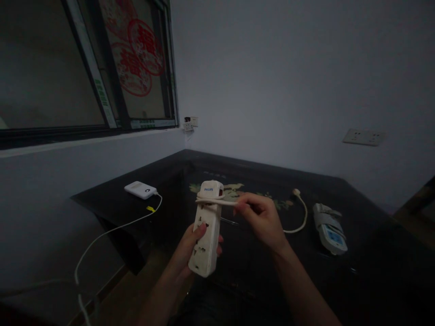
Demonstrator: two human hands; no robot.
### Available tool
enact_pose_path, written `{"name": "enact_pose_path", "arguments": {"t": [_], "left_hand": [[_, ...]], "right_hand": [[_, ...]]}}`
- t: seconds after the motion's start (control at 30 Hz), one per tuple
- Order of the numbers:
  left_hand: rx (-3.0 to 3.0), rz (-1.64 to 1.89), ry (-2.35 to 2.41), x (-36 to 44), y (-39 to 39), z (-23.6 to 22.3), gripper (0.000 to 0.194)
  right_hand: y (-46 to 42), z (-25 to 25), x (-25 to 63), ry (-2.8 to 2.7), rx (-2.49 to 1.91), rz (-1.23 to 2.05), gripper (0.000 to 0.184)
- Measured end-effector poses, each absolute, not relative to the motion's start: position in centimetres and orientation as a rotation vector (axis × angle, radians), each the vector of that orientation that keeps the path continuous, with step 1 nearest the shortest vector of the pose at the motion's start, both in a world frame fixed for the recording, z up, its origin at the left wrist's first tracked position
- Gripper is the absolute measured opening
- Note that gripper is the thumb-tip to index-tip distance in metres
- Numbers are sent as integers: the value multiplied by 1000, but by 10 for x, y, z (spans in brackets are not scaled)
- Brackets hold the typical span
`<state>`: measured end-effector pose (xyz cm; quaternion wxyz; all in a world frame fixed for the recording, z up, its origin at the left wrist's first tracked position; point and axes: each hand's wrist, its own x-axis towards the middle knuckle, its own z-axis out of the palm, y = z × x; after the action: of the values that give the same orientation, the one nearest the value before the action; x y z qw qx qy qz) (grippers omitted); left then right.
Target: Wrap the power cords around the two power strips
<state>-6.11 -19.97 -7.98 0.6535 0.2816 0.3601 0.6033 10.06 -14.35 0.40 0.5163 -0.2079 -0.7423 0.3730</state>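
A white power strip [204,240] marked PHILIPS is tilted upright above the dark table, its socket face toward me. My left hand [192,244] grips its lower half, thumb on the sockets and fingertips showing round the far side. The strip's white cord [222,202] wraps around its upper part, below the logo. My right hand [260,217] pinches this cord just right of the strip. Beyond that hand the cord's far length [304,219] curves over the table to a plug [296,192]. Part of the cord is hidden behind my right hand.
On the right of the black table [258,267] lies another power strip [331,233] with blue sockets and its cord wound round it. A white device [140,189] with a cable sits at the left edge. Wall sockets [363,137] and a window [136,68] are behind.
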Motion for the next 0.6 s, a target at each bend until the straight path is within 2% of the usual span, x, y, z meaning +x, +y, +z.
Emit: {"name": "enact_pose_path", "arguments": {"t": [0.27, 0.43, 0.6], "left_hand": [[547, 1523, 740, -87, -207, -78, 48], [537, 1440, 621, -85, -226, -62, 45], [605, 1280, 510, -62, -227, -57, 43]], "right_hand": [[-155, 12, 53, -1822, -381, 830, 19], [-157, -6, 80, -1797, -458, 582, 25], [-162, -26, 123, -1731, -547, 311, 23]]}}
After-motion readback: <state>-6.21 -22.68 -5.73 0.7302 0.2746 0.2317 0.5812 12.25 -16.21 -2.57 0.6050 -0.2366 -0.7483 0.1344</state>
